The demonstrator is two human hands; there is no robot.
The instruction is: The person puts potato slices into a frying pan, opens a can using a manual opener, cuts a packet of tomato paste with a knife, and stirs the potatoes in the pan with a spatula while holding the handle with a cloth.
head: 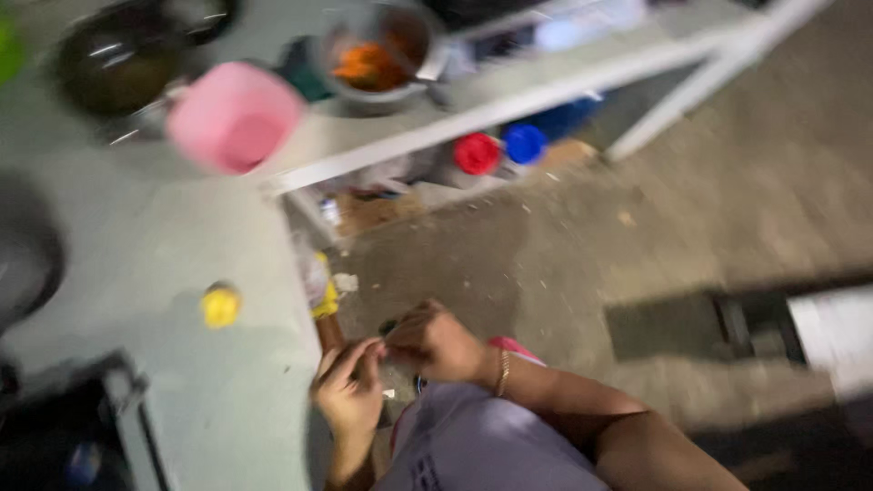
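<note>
A yellow lump (221, 305) lies on the grey counter (164, 245), with a pink tub (234, 116) farther back. By the counter edge, the left hand (348, 389) and right hand (435, 343) meet, fingers pinched on something too small and blurred to tell.

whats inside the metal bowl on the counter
The metal bowl holds something orange, too blurred to identify. The bowl's wall hides whatever lies lower down.

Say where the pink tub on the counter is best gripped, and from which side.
Probably by the rim of the pink tub, from above: its open mouth faces up and nothing covers it. A dark pan crowds its far left side, so the near edge looks easier. Blur hides any handle.
</note>
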